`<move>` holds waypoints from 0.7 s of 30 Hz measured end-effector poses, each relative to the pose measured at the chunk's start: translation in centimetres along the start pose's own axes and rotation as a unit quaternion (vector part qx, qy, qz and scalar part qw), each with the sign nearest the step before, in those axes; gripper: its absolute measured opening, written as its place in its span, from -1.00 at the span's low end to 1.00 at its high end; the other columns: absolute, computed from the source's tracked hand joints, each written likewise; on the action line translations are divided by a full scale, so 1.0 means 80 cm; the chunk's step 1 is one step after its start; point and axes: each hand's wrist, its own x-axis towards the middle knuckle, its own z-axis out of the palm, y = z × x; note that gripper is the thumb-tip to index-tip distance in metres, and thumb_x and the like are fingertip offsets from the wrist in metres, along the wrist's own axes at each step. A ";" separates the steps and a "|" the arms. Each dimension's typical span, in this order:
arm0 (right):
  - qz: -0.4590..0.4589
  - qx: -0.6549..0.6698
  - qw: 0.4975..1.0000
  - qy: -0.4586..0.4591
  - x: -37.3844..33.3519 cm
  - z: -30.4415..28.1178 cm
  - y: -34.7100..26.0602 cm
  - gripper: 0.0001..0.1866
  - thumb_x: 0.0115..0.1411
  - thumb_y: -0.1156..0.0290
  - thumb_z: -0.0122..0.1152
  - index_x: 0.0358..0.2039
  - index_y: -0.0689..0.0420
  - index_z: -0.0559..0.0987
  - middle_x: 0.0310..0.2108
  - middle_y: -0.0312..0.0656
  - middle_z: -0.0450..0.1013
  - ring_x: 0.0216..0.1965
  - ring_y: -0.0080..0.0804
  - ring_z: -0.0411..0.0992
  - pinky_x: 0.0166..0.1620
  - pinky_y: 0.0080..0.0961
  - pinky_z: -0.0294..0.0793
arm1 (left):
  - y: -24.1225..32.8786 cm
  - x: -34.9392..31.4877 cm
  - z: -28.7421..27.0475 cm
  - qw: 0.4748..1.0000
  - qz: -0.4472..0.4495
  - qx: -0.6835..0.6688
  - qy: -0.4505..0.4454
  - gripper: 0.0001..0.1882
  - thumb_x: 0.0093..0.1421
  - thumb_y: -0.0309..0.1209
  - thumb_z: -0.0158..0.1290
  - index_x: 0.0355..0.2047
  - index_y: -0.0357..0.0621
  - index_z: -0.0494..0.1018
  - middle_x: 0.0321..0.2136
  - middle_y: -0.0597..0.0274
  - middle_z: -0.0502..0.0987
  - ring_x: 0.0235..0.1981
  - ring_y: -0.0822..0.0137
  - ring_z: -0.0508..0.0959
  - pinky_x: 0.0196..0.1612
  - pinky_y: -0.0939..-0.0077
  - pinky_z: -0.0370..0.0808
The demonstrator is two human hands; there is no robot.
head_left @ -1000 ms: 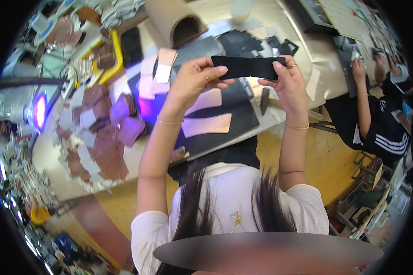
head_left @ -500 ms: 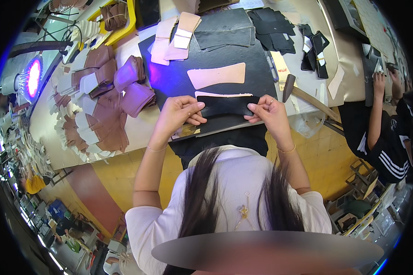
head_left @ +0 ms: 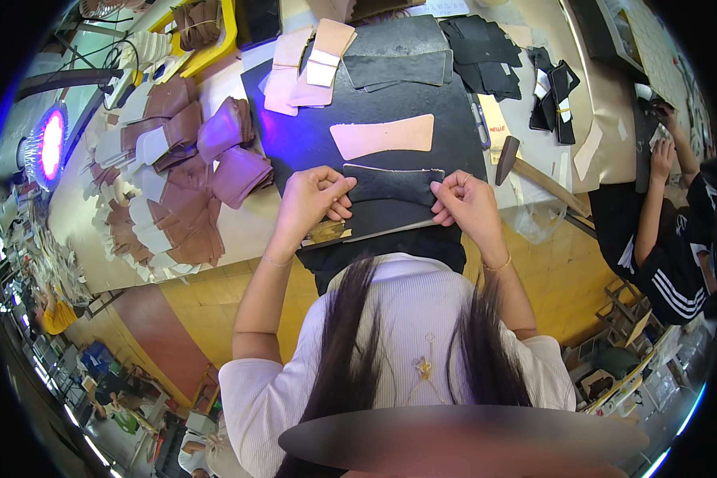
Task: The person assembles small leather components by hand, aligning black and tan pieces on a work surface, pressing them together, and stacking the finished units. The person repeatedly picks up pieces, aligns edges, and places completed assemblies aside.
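Observation:
A black leather piece with a slightly curved upper edge lies at the near side of a dark work board. My left hand pinches its left end between thumb and fingers. At its right end, my right hand does the same. A thin pale line shows along the piece's upper edge; what lies beneath is hidden. Just beyond it rests a single pale pink leather piece of similar shape, touched by neither hand.
Brown folded leather pieces cover the table on the left. Pink pieces and black sheets lie at the board's far side. A hammer is right of my right hand. Another person works at far right.
The black piece has come down over the pale strip that showed along its far edge, leaving only a thin line. Both hands keep their hold. The view has shifted slightly.

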 end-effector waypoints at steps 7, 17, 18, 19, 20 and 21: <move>0.005 -0.015 1.000 0.002 0.000 -0.001 -0.002 -0.74 0.29 0.33 0.21 -0.40 0.30 0.50 -0.60 -0.20 0.53 -0.61 -0.55 0.54 -0.55 -0.66 0.49 | 0.001 0.001 0.003 1.000 0.003 0.020 0.008 -0.72 0.24 -0.34 0.19 -0.39 -0.39 0.52 -0.62 0.15 0.57 -0.65 0.43 0.60 -0.61 0.64 0.51; 0.010 -0.017 1.000 0.015 -0.003 0.004 -0.005 -0.74 0.29 0.34 0.21 -0.41 0.29 0.51 -0.60 -0.21 0.52 -0.61 -0.56 0.53 -0.55 -0.67 0.49 | 0.001 0.001 0.006 0.999 -0.002 0.027 0.024 -0.74 0.23 -0.34 0.21 -0.41 -0.36 0.51 -0.64 0.16 0.56 -0.67 0.42 0.59 -0.63 0.66 0.49; 0.009 -0.015 1.000 0.016 -0.004 0.004 -0.005 -0.74 0.28 0.34 0.22 -0.41 0.29 0.51 -0.60 -0.21 0.52 -0.61 -0.56 0.53 -0.55 -0.67 0.49 | 0.002 0.001 0.006 0.999 -0.007 0.027 0.024 -0.74 0.23 -0.34 0.21 -0.41 -0.36 0.51 -0.64 0.16 0.56 -0.67 0.42 0.59 -0.64 0.66 0.48; 0.006 -0.017 1.000 0.018 -0.004 0.004 -0.004 -0.75 0.29 0.34 0.22 -0.41 0.28 0.50 -0.60 -0.21 0.52 -0.62 -0.57 0.53 -0.56 -0.68 0.48 | 0.003 0.001 0.006 0.999 -0.007 0.029 0.025 -0.74 0.23 -0.34 0.20 -0.41 -0.36 0.51 -0.64 0.16 0.56 -0.67 0.42 0.59 -0.64 0.66 0.48; 0.003 -0.019 1.000 0.019 -0.004 0.004 -0.004 -0.76 0.29 0.34 0.22 -0.40 0.26 0.49 -0.60 -0.22 0.52 -0.63 -0.57 0.52 -0.57 -0.68 0.48 | 0.003 0.001 0.006 0.999 -0.008 0.030 0.027 -0.74 0.23 -0.35 0.20 -0.40 -0.36 0.51 -0.64 0.16 0.56 -0.68 0.42 0.59 -0.64 0.66 0.48; -0.006 -0.021 1.000 0.017 -0.004 0.004 -0.004 -0.76 0.30 0.34 0.22 -0.40 0.25 0.49 -0.60 -0.23 0.52 -0.63 -0.58 0.51 -0.58 -0.69 0.47 | 0.003 0.001 0.006 0.999 -0.008 0.031 0.029 -0.75 0.23 -0.36 0.19 -0.41 -0.38 0.53 -0.64 0.19 0.56 -0.66 0.45 0.60 -0.62 0.65 0.51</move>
